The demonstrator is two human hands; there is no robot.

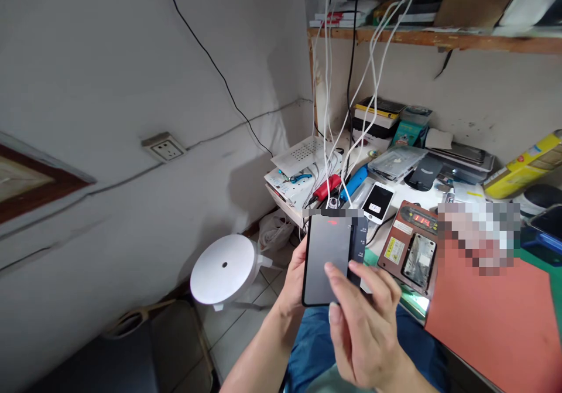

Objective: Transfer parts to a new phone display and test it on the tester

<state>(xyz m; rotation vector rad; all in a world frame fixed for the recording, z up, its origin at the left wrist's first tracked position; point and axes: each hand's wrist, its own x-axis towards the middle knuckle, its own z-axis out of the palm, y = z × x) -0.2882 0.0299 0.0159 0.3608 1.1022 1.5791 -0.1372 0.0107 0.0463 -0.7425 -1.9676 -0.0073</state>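
A phone-like device with a plain grey face and black edges (pixel 325 264) is held up over my lap. My left hand (pixel 295 279) grips it from its left side and underneath, with part of the fingers hidden behind it. A dark strip with small white print (pixel 360 243) lies along its right side. My right hand (pixel 366 317) is in front of the device, fingers apart and holding nothing, with the index fingertip at the grey face and another fingertip near the dark strip.
A brown heating plate (pixel 401 238) with red digits carries a metal phone frame. An orange mat (pixel 496 317) covers the bench at right. White cables (pixel 327 88) hang over the bench. A white round stool (pixel 223 267) stands at lower left, and a white phone (pixel 378 201) lies behind the device.
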